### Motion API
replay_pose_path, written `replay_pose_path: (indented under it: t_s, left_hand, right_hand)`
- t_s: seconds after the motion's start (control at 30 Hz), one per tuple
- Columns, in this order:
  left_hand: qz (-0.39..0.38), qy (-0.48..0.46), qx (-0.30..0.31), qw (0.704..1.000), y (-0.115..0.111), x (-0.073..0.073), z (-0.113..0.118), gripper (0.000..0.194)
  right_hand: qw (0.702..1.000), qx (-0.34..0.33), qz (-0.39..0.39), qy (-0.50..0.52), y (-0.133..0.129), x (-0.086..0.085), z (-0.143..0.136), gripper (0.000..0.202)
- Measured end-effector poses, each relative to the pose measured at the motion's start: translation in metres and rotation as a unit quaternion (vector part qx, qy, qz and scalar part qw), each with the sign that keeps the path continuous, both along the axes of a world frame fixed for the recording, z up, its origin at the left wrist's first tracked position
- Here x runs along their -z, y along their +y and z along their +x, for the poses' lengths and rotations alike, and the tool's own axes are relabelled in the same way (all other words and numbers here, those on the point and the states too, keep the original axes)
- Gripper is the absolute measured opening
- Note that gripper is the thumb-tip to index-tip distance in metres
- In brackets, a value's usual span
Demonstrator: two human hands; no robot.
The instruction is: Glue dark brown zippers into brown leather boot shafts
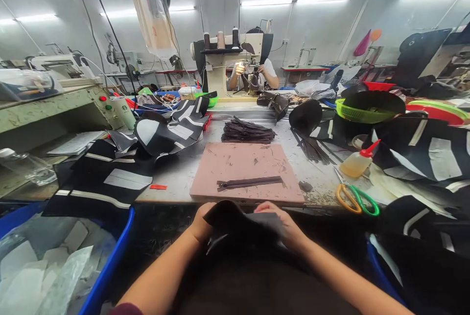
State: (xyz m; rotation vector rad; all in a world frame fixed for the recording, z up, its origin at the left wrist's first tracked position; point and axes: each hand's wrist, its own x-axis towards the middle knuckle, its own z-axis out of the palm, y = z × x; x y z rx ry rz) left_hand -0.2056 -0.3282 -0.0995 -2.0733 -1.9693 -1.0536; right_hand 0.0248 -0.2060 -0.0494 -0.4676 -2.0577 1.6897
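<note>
Grey-white and scuffed, the long table (172,180) ran across the middle of the frame. Next in size was the blue tub (127,236) at the lower left, with pale scraps (25,280) in it. Then came the pink board (249,160), flat on the table in the middle. Just below it, at the bottom middle, was a bent black piece (235,222). It looked thin, light and floppy, and maybe a bit slippery, so its two side edges seemed the best spots to grab. Its lower end was lost in the dark. Dark strips (246,131) lay piled just behind the board. The left hand (203,222) curled round the piece's left edge, and the right hand (286,227) gripped its right side; some fingertips were hidden, so how tightly could not be told. One dark zip (251,182) lay on the board. Smallest was a red tag (158,187), left of the board.
</note>
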Motion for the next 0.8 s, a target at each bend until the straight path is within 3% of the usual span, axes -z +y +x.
replay_pose_path:
  t_s: [0.1,0.17,0.23,0.33,0.4,0.47,0.53,0.57,0.6,0.67,0.73,0.8]
  left_hand:
    - [0.005,0.040,0.106,0.994,-0.014,-0.004,0.006,0.023]
    - [-0.009,0.053,0.150,0.987,-0.025,-0.005,0.013,0.023]
    - [-0.065,0.034,0.151,0.986,-0.031,-0.011,0.021,0.023]
    - [-0.242,-0.079,0.136,0.958,-0.026,-0.034,0.029,0.021]
    - [-0.338,-0.182,0.148,0.912,-0.016,-0.058,0.031,0.030]
    - [-0.342,-0.268,0.130,0.891,-0.004,-0.079,0.033,0.045]
    - [-0.315,-0.336,0.127,0.878,0.006,-0.092,0.035,0.043]
    - [-0.302,-0.367,0.140,0.869,0.011,-0.095,0.036,0.040]
    - [-0.294,-0.395,0.159,0.856,0.014,-0.095,0.036,0.040]
    - [-0.291,-0.435,0.202,0.828,0.018,-0.091,0.035,0.041]
    - [-0.308,-0.447,0.241,0.804,0.018,-0.083,0.033,0.042]
    - [-0.335,-0.473,0.271,0.769,0.014,-0.073,0.030,0.047]
  right_hand:
    - [0.985,-0.041,-0.152,-0.068,-0.010,0.005,0.020,0.051]
    - [0.974,-0.031,-0.206,-0.089,-0.010,0.003,0.031,0.048]
    - [0.971,0.024,-0.214,-0.099,-0.006,-0.001,0.037,0.045]
    - [0.973,0.098,-0.167,-0.128,0.004,-0.009,0.036,0.043]
    - [0.978,0.134,-0.087,-0.136,0.010,-0.015,0.033,0.041]
    - [0.965,0.230,0.060,-0.112,0.014,-0.022,0.030,0.043]
    - [0.899,0.340,0.270,-0.054,0.018,-0.031,0.026,0.054]
    - [0.853,0.349,0.387,-0.018,0.020,-0.037,0.023,0.061]
    - [0.810,0.315,0.494,0.016,0.022,-0.043,0.018,0.065]
    - [0.753,0.148,0.638,0.060,0.028,-0.058,0.002,0.058]
    - [0.751,-0.046,0.659,0.023,0.037,-0.070,-0.019,0.037]
    - [0.781,-0.183,0.587,-0.108,0.046,-0.076,-0.041,0.034]
